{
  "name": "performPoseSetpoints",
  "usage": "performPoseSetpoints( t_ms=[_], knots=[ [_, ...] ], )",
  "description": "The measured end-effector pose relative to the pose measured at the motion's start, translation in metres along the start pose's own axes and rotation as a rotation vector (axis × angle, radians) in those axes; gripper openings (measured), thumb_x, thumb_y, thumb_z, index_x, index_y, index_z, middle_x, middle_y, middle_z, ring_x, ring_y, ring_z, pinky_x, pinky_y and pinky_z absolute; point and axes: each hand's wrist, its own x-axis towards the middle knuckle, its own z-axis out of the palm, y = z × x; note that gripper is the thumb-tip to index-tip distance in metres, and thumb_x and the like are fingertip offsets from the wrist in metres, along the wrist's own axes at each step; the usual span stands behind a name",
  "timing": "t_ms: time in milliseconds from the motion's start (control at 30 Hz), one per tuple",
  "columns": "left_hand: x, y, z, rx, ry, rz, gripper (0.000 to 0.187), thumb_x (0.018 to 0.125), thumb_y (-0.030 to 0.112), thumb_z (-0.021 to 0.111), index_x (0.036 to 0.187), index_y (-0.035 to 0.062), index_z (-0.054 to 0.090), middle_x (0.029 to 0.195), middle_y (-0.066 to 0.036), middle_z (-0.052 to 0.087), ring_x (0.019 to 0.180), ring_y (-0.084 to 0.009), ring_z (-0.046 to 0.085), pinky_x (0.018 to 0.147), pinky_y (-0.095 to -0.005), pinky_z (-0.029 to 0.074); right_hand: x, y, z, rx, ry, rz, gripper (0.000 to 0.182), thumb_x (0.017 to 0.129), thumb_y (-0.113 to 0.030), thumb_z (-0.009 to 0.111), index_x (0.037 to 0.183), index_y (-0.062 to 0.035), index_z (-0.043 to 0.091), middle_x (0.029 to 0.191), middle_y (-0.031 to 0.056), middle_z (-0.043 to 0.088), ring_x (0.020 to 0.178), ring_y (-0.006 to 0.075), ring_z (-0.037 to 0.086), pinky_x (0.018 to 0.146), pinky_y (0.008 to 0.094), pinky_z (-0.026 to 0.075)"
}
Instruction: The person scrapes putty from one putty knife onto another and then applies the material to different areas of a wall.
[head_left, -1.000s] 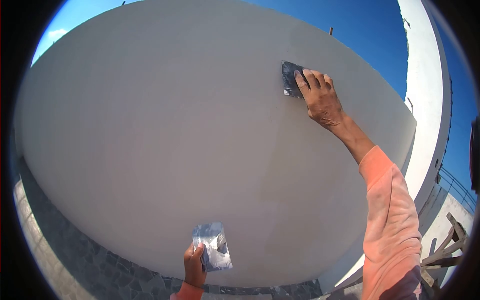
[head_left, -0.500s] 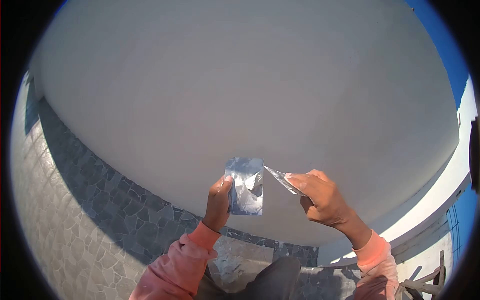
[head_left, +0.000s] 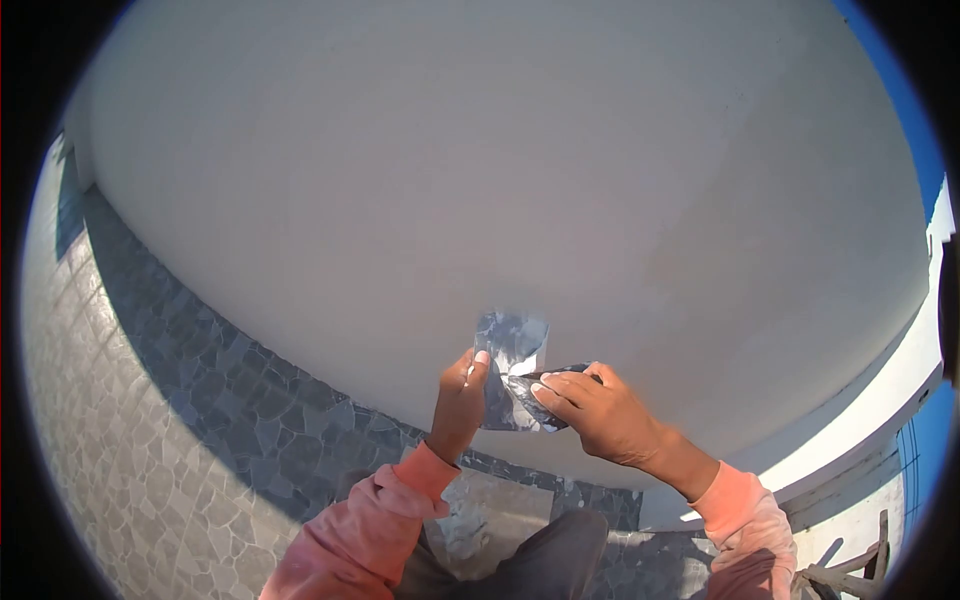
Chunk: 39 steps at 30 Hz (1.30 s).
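My left hand (head_left: 461, 400) grips the left edge of a flat rectangular metal plate (head_left: 512, 335), thumb on its face. White paste (head_left: 523, 366) lies on the plate's surface. In my right hand (head_left: 605, 410) is a thin metal scraper (head_left: 570, 372), pinched between thumb and fingers. The scraper overlaps the lower right of the plate, at the paste. Its far side is partly hidden by my fingers. Both hands are in front of a smooth grey wall (head_left: 400, 180).
Grey stone-patterned paving (head_left: 240, 430) curves along the wall's base at the left. A spattered pale board (head_left: 500, 510) lies below, near my knees. Wooden poles (head_left: 850, 578) stand at the lower right, by a white ledge (head_left: 820, 450).
My right hand has moved left and brought the scraper onto the plate. The plate and my left hand have shifted slightly right in view.
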Motion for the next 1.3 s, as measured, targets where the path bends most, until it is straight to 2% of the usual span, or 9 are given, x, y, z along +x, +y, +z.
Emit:
performPoseSetpoints(
  t_ms=[200,300,367,500,533,633,700,1133,1300],
  knots=[
    [0.004,-0.010,0.007,-0.073,0.073,-0.017,0.026,0.103,0.018,0.045,0.092,-0.0022,0.057,0.073,0.004,0.044,0.069,-0.0076,0.039,0.061,-0.0268,0.036,0.003,0.003,-0.023,0.265,-0.385,0.095,0.056,0.077,0.011,0.058,0.127,-0.0128,0.061,0.124,0.0044,0.065,0.109,0.0238,0.062,0.088,0.0397,0.046],
    [0.003,0.003,0.001,-0.200,0.051,-0.029,0.026,0.103,0.018,0.046,0.082,0.0028,0.052,0.070,0.004,0.038,0.066,-0.0073,0.034,0.058,-0.0269,0.031,-0.004,0.025,-0.073,0.558,-0.387,0.180,0.057,0.077,0.014,0.053,0.126,-0.0124,0.063,0.119,0.0055,0.068,0.101,0.0275,0.064,0.081,0.0380,0.049],
    [-0.002,0.005,0.004,-0.115,0.068,0.008,0.028,0.102,0.018,0.046,0.078,0.0049,0.048,0.069,0.005,0.036,0.065,-0.0069,0.032,0.057,-0.0266,0.029,-0.008,0.028,-0.161,0.502,-0.237,0.313,0.057,0.077,0.015,0.050,0.126,-0.0116,0.064,0.114,0.0081,0.071,0.093,0.0306,0.065,0.075,0.0357,0.051],
    [0.002,-0.003,0.003,-0.085,0.082,0.046,0.029,0.102,0.018,0.047,0.075,0.0066,0.045,0.068,0.005,0.035,0.064,-0.0061,0.031,0.057,-0.0264,0.028,-0.008,0.047,-0.306,0.044,0.473,0.396,0.031,0.094,0.004,0.050,0.121,-0.0024,0.065,0.088,0.0020,0.063,0.076,0.0112,0.048,0.071,0.0230,0.042],
    [0.002,-0.004,0.003,-0.099,0.084,0.046,0.029,0.102,0.018,0.047,0.075,0.0070,0.045,0.068,0.005,0.035,0.064,-0.0059,0.031,0.056,-0.0263,0.028,-0.005,0.048,-0.338,-0.087,0.551,0.614,0.031,0.096,0.000,0.047,0.122,-0.0022,0.064,0.087,0.0045,0.063,0.077,0.0113,0.051,0.073,0.0240,0.043],
    [0.004,-0.009,-0.001,-0.099,0.043,0.088,0.029,0.102,0.018,0.047,0.075,0.0081,0.046,0.068,0.006,0.036,0.064,-0.0057,0.031,0.056,-0.0267,0.028,0.009,0.094,-0.401,-0.507,0.787,0.579,0.044,0.086,0.002,0.046,0.127,-0.0028,0.063,0.095,0.0120,0.070,0.089,0.0175,0.064,0.087,0.0330,0.049],
    [0.006,-0.012,-0.001,-0.128,0.046,0.062,0.029,0.102,0.017,0.048,0.074,0.0084,0.046,0.068,0.006,0.036,0.063,-0.0053,0.031,0.055,-0.0267,0.027,0.021,0.117,-0.429,-0.597,0.756,0.602,0.049,0.082,0.003,0.045,0.128,-0.0043,0.062,0.101,0.0136,0.071,0.093,0.0219,0.065,0.091,0.0339,0.049],
    [0.006,-0.018,-0.004,-0.154,0.019,0.067,0.026,0.103,0.021,0.049,0.079,0.0105,0.050,0.072,0.008,0.038,0.066,-0.0032,0.032,0.058,-0.0229,0.028,0.048,0.191,-0.450,-0.977,0.750,0.512,0.045,0.086,0.003,0.046,0.126,-0.0071,0.063,0.119,0.0119,0.067,0.105,0.0340,0.064,0.094,0.0411,0.051],
    [0.005,-0.012,0.000,-0.190,0.042,0.061,0.029,0.103,0.019,0.048,0.078,0.0053,0.053,0.070,0.007,0.041,0.065,-0.0047,0.035,0.057,-0.0249,0.030,0.046,0.210,-0.440,-1.137,0.741,0.451,0.050,0.083,0.005,0.049,0.130,-0.0083,0.061,0.115,0.0086,0.064,0.105,0.0263,0.062,0.090,0.0434,0.050]
  ],
)
